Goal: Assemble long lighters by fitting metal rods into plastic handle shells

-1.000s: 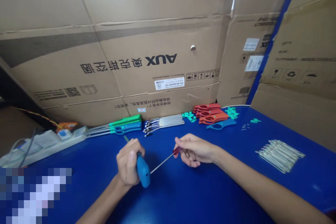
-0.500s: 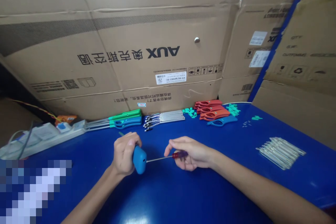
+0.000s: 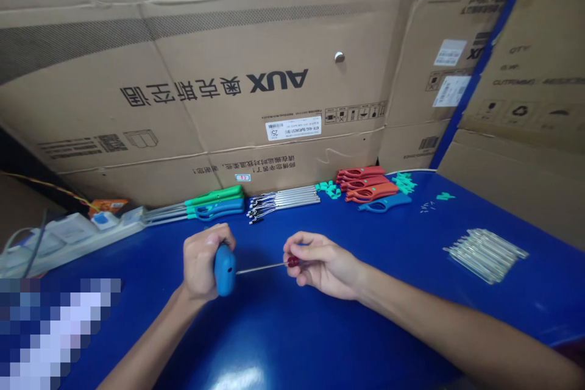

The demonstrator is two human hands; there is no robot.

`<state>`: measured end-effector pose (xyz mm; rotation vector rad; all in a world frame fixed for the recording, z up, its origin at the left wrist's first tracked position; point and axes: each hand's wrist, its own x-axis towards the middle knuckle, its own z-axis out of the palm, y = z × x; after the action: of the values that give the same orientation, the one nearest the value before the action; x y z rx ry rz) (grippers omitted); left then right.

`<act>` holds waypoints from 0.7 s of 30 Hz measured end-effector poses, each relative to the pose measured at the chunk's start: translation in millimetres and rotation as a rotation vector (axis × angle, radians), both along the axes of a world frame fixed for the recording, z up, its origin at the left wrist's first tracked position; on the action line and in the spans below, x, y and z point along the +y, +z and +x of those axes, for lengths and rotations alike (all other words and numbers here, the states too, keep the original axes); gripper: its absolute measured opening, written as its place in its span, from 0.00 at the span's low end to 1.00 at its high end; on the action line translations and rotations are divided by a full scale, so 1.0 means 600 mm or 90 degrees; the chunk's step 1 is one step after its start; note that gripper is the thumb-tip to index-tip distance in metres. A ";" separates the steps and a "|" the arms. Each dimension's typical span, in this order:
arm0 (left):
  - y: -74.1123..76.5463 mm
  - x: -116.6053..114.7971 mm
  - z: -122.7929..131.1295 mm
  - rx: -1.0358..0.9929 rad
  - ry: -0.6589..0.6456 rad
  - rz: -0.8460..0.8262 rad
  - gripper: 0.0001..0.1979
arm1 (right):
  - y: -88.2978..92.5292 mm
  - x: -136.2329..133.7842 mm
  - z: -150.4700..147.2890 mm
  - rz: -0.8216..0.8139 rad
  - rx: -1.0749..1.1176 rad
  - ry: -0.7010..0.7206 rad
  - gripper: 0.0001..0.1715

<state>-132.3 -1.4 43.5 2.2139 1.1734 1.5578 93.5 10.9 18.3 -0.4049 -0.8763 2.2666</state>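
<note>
My left hand (image 3: 201,263) is closed around a blue lighter handle (image 3: 225,280), whose rounded end with a small dark hole faces right. Most of that handle is hidden by my fingers. In my right hand (image 3: 322,263) is a screwdriver with a dark red handle (image 3: 293,262), pinched between curled fingers. Its thin metal shaft (image 3: 261,268) points left, and the tip reaches the blue end beside the hole. Whether the tip touches it, I cannot tell.
Along the cardboard wall (image 3: 196,42) lie green and blue lighters (image 3: 214,207), metal tubes with wires (image 3: 297,196), red, orange and blue handles (image 3: 372,189) and small turquoise parts (image 3: 404,183). A power strip (image 3: 73,234) is left. Clear-looking slim pieces (image 3: 487,254) lie right.
Both hands have shifted slightly left in view, and the camera view has moved a little. My right fingers have closed more around the screwdriver handle. The tip remains by the blue handle's end.
</note>
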 end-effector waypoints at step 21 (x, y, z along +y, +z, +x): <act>-0.004 -0.001 0.006 -0.036 -0.003 -0.034 0.23 | 0.009 -0.003 0.003 0.019 -0.056 0.068 0.19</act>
<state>-128.8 -2.1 41.3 2.1240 1.1782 1.5576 95.6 9.3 23.5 -0.4583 -0.9964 2.3452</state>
